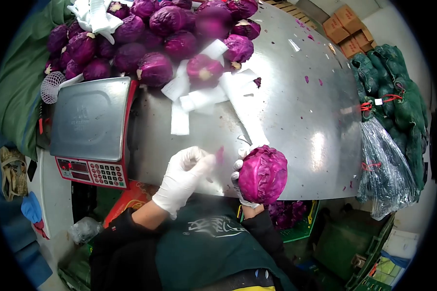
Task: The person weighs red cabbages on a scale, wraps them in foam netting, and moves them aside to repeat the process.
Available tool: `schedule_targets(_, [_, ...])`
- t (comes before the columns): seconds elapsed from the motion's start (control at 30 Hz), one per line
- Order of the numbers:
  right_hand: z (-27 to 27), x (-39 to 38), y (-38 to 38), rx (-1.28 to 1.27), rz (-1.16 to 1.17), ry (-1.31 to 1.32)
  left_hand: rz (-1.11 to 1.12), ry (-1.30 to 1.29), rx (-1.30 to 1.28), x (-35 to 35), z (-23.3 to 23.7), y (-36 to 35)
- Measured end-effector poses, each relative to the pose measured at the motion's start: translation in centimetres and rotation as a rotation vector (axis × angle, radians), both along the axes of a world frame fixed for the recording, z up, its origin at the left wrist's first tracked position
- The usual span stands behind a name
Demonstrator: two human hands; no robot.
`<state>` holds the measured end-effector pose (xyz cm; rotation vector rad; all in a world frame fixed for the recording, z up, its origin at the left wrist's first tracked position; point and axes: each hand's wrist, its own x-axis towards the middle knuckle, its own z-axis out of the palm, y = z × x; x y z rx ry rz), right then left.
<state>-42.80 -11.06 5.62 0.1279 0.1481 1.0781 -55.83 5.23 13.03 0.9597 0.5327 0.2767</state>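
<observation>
Over the near edge of the steel table (310, 179), cupped the purple cabbage (263, 175) in the right hand (237, 175); held the left hand (178, 178) apart, narrowed, perhaps empty, too blurred to tell. Called for steady support and light fingertips to spare the outer leaves (273, 167).

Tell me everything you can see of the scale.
The scale has a broad grey plate, seemingly metal and faintly marked, over a red body. Its near side carries dark display windows and a button keypad. It sits upright, with cabbages just beyond. Neither the left hand nor the right hand touches it; what supports it is mostly hidden.
</observation>
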Motion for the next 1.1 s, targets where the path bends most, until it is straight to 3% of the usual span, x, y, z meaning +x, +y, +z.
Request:
schedule_targets(0.07, [-0.4,0.1,-0.1,0.014,0.020,0.011,0.022,0.098,0.337,0.6,0.5,-1.0])
schedule_targets(0.1, [-1.4,0.0,-0.6,0.016,0.047,0.024,0.042,0.006,0.295,0.9,1.2,-1.8])
schedule_targets(0.13, [-1.3,-0.3,-0.7,-0.145,0.022,-0.179,-0.014,-0.033,0.579,1.3,1.5,-1.9])
schedule_targets(0.2, [-0.9,-0.6,-0.8,-0.355,-0.013,-0.472,-0.106,-0.080,0.789,1.9,2.2,-2.1])
schedule_targets(0.23, [-0.1,-0.7,-0.5,-0.398,-0.037,-0.565,-0.177,0.015,0.686,2.1,3.5,-2.2])
schedule_targets(0.27, [0.6,-0.4,0.1,-0.156,-0.017,-0.333,-0.171,-0.004,0.789,2.2,3.3,-2.2])
schedule_targets(0.3, [-0.4,-0.4,-0.7,-0.362,0.003,-0.521,-0.167,-0.022,0.890,2.3,3.0,-2.2])
schedule_targets(0.37, [0.3,-0.4,-1.5,-0.892,0.119,-1.351,-0.157,-0.087,1.080,2.5,2.4,-1.8])
schedule_targets(0.43, [0.4,-0.4,-1.5,-1.155,0.039,-2.054,-0.189,-0.145,1.274,2.6,2.2,-0.9])
schedule_targets(0.57, [-0.2,0.5,-1.3,-1.202,0.000,-2.417,-0.270,-0.215,1.730,2.4,2.1,0.4])
schedule_targets(0.63, [-0.3,0.1,-0.9,-1.106,-0.052,-2.321,-0.381,-0.182,2.044,2.2,3.2,1.2])
schedule_targets(0.73, [-1.1,-0.4,-0.7,-1.020,-0.087,-2.307,-0.412,-0.066,2.155,2.1,3.0,1.2])
schedule_targets(0.93, [-1.2,-1.7,0.8,-1.016,-0.216,-2.241,-0.249,-0.181,2.048,2.8,2.0,2.4])
schedule_targets(0.97, [-0.6,-1.8,0.7,-1.030,-0.164,-2.359,-0.243,-0.196,2.005,2.9,1.5,2.6])
schedule_targets(1.1, [-1.2,-2.0,0.6,-0.544,0.160,-0.833,0.135,-0.030,1.927,2.6,1.9,5.8])
